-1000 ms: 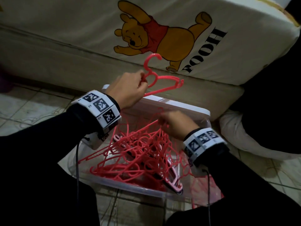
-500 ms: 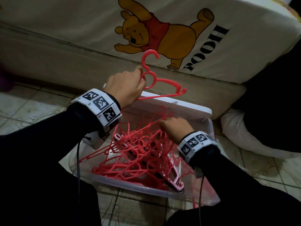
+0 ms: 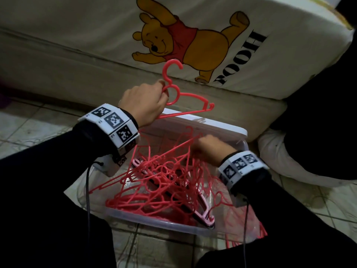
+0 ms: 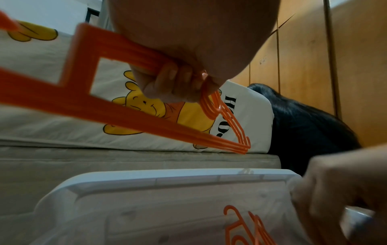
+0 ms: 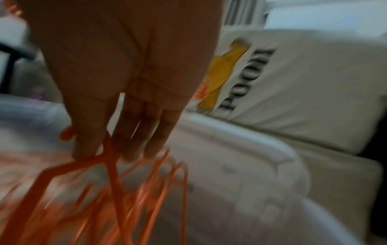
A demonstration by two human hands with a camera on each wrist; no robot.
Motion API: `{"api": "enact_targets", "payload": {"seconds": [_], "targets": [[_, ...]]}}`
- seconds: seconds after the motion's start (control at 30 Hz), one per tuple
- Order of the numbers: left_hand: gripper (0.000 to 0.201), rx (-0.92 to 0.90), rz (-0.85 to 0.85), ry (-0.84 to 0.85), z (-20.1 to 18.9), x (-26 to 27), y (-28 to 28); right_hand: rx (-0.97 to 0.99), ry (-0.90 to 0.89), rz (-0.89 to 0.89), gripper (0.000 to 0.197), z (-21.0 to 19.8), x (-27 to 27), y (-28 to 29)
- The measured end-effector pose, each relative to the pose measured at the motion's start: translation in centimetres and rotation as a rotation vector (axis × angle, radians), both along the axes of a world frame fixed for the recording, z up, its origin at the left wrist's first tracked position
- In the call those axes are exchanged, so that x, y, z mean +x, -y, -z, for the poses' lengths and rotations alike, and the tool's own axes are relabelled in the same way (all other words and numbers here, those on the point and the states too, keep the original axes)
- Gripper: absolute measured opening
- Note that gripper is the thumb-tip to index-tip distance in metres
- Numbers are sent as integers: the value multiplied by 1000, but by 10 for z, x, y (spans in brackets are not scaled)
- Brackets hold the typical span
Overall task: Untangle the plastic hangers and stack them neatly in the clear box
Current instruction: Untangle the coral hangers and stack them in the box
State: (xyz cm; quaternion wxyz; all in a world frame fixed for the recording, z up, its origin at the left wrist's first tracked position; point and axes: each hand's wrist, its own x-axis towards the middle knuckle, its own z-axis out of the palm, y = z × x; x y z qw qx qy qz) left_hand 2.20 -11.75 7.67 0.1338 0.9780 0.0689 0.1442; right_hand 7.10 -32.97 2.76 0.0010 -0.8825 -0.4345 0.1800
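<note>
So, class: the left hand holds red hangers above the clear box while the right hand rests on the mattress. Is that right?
Not quite. The head view shows the right hand in the clear box, gripping the tangled hangers. The left hand does hold red hangers above it.

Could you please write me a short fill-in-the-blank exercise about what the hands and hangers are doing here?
1. The left hand grips a ____ hanger raised above the box.
2. The right hand reaches into the tangled hangers lying inside the clear ____.
3. Behind the box, the mattress cover shows a cartoon ____.

Missing words: red; box; bear
</note>
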Motion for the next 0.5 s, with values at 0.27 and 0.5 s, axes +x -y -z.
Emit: {"api": "enact_targets", "payload": {"seconds": [0.27,0.5], "targets": [[27,-79,-7,-37,0,-1,1,337,64,176,16,-49,21,32],[25,-164,98,-78,0,-1,10,489,68,66,13,-51,14,32]]}}
